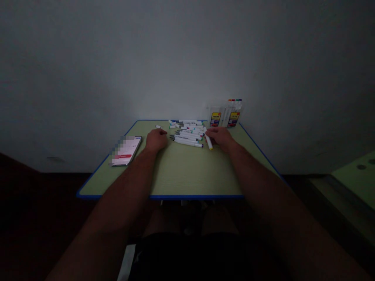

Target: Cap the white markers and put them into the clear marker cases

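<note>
My right hand (221, 137) grips a white marker (209, 142) with a yellow end, which slants down toward me just above the table. To the left, my left hand (156, 140) rests on the tabletop with its fingers curled in; whatever they hold, if anything, is hidden. Between the hands lies a pile of white markers (189, 136), several with dark bare tips pointing left and coloured ends on the right. Loose white caps (172, 126) lie behind the pile, and one more cap (158, 126) is just beyond my left hand.
Two clear cases (216, 117) with yellow labels stand at the back right; the right-hand case (233, 117) has several colour-ended markers upright in it. A phone (125, 151) with a lit screen lies on the left of the blue-edged table (193, 175). A wall (175, 58) rises behind.
</note>
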A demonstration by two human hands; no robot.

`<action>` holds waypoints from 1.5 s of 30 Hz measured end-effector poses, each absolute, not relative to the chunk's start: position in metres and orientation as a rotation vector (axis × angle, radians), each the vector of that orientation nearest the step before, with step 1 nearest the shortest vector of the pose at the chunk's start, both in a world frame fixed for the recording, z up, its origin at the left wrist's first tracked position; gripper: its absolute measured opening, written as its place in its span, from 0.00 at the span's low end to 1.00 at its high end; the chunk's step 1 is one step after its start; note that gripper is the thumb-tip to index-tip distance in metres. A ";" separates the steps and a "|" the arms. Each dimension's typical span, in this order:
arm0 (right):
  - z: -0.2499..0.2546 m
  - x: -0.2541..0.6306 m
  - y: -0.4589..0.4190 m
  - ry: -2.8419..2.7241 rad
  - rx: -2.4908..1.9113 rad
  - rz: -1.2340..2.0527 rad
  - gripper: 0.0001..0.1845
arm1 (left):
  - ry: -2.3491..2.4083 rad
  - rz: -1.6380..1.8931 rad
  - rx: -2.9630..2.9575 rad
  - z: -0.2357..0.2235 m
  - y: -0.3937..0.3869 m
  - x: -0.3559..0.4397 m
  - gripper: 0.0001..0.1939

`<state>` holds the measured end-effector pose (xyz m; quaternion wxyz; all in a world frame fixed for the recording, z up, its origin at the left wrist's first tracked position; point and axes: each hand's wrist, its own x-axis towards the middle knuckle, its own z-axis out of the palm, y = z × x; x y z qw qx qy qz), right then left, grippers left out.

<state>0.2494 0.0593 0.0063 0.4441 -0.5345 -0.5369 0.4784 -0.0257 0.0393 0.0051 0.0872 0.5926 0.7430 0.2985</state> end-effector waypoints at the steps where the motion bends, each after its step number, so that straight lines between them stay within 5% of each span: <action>1: 0.005 0.249 0.060 -1.325 -1.332 1.187 0.02 | 2.212 0.896 1.766 0.005 0.040 -0.026 0.16; 17: -0.001 0.244 0.063 -1.251 -1.324 1.195 0.03 | 2.334 0.887 1.884 0.022 0.082 -0.018 0.20; 33: -0.003 0.240 0.064 -1.291 -1.416 1.057 0.10 | 2.283 0.272 2.211 0.014 0.152 -0.035 0.29; 45: -0.007 0.243 0.066 -1.268 -1.426 1.062 0.10 | 2.320 0.306 2.177 0.011 0.164 -0.040 0.19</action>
